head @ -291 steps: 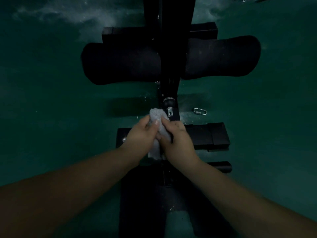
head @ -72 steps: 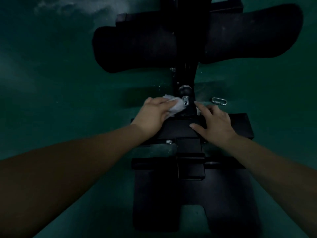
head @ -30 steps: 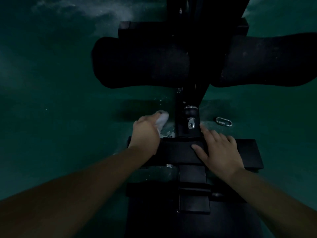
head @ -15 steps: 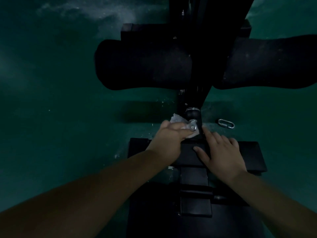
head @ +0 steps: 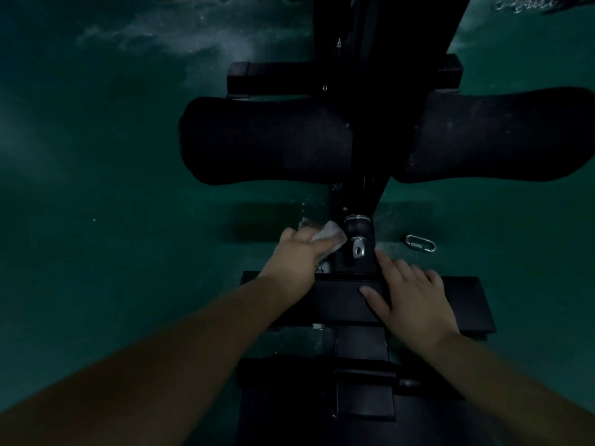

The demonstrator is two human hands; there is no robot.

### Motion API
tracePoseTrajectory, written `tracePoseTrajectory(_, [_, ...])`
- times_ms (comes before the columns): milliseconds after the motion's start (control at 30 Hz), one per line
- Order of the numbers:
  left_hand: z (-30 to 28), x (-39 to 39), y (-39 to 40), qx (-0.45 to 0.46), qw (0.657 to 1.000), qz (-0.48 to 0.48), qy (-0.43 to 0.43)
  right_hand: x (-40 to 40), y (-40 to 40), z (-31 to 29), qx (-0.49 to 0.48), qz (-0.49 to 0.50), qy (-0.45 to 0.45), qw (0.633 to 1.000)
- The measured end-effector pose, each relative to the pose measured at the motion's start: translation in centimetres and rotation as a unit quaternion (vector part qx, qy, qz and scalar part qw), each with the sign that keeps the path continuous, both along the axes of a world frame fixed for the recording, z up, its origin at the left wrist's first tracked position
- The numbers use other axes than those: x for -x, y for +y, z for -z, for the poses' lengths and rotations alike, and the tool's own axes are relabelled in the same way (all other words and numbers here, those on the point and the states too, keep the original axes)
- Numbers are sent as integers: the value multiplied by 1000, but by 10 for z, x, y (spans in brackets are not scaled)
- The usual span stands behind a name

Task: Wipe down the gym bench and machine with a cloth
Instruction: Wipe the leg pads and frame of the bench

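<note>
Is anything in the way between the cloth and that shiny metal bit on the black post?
Nothing visible. The left hand holds the cloth right beside the metal eyelet on the post, with only a small bare gap between them. The right hand rests flat on the crossbar, off to the other side.

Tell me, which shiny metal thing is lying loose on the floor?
The oval silver link, right of the machine post. The other shiny piece, the eyelet, is fixed to the post between the hands.
</note>
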State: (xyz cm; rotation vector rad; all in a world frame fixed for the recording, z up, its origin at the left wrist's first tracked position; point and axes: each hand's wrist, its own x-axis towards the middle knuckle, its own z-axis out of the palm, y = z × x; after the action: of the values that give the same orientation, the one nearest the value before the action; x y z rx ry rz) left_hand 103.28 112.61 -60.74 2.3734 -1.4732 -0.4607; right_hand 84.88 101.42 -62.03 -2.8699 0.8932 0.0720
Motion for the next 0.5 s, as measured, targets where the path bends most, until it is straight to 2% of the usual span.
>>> tracePoseTrajectory(67, [-1, -11, 0, -56, 997, -47, -27, 0, 0, -3, -17, -4, 8, 1000])
tracePoseTrajectory(133, [-4, -19, 9, -36, 995, -79, -40, 0, 0, -6, -24, -6, 15, 1000])
tracePoseTrajectory(233, [-6, -6, 19, 5, 999, 28, -15, 0, 0, -6, -19, 1, 19, 1000])
tracePoseTrajectory(300, [-4, -5, 15, -32, 997, 58, -23, 0, 0, -6, -22, 0, 20, 1000])
tracePoseTrajectory(367, [-5, -17, 5, -111, 993, 8, -35, -1, 0, -7, -27, -1, 24, 999])
tracePoseTrajectory(400, [-7, -22, 1, -123, 991, -19, -43, -1, 0, -6, -29, -1, 26, 999])
tracePoseTrajectory(433, [-11, -22, -2, -105, 992, -47, -50, -1, 0, -7, -30, -2, 26, 999])
tracePoseTrajectory(500, [-17, -16, -4, -10, 994, -111, -21, -1, 0, -7, -28, -1, 27, 999])
